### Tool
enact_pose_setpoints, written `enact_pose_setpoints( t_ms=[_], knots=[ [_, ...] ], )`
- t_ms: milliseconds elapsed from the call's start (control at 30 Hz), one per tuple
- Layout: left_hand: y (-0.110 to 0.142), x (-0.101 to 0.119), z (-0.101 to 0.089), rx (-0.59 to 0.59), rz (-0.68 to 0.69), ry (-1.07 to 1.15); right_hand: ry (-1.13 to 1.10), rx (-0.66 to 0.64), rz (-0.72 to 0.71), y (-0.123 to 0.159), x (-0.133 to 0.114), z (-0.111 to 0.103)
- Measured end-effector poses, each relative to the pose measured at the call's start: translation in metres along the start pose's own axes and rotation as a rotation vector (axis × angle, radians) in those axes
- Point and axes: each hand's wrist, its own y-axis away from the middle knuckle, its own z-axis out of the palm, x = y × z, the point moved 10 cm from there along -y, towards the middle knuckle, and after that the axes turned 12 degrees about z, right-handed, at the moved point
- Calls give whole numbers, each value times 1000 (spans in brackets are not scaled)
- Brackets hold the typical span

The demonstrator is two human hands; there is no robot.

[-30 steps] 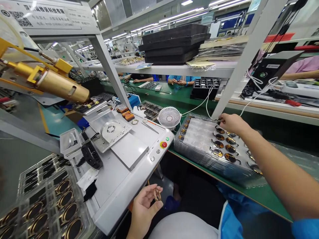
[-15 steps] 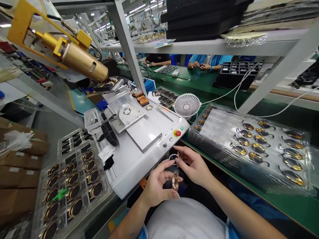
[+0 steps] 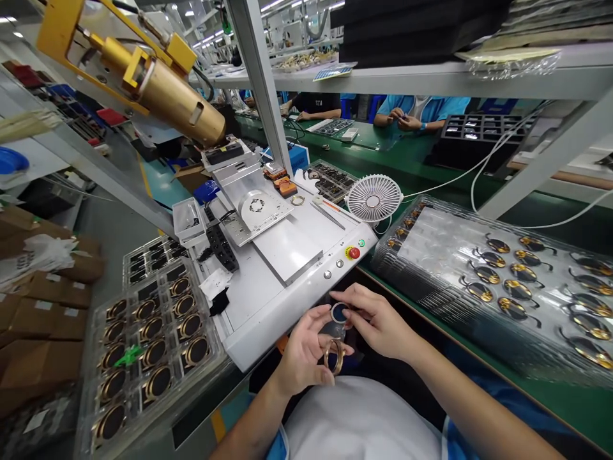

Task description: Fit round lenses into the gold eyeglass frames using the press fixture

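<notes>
My left hand (image 3: 302,351) is curled with a gold metal ring (image 3: 341,359), like a watch case, held upright between thumb and fingers. Just above it, a thin pale ring (image 3: 332,312) is pinched in the fingertips of my right hand (image 3: 380,322). My left fingertips reach close to this pale ring; whether they touch it I cannot tell. Both hands are over my lap, in front of a white machine (image 3: 258,322).
Left of the machine lies a clear tray (image 3: 89,338) of round gold-rimmed dark parts. Stacked trays (image 3: 407,246) of round parts with tails stand to the right. A small white fan (image 3: 372,199), a red button (image 3: 354,253) and a gold cylinder (image 3: 182,102) are nearby. People sit across.
The gold ring has turned so its opening faces me more. The pale ring has tilted a little towards me. The whole view has shifted slightly, moving the machine and trays rightwards.
</notes>
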Motion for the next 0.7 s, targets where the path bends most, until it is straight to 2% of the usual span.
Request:
enact_pose_setpoints(
  t_ms=[133,267,400,467,533,600,700],
  knots=[
    [3,0,-4,-4,42,15,2,15,-54,0,-2,2],
    [5,-2,-14,59,35,6,92,42,-87,-2,-10,4],
    [6,0,-28,168,32,12,221,96,-131,-29,-28,-5],
    [7,1,-32,193,49,14,173,148,11,-60,-19,-18],
    [8,1,-33,184,54,16,111,188,238,-93,2,-27],
    [12,0,-32,170,59,13,98,217,405,-118,20,-31],
    [21,3,-32,164,69,-24,145,272,484,-134,31,-38]
  ],
)
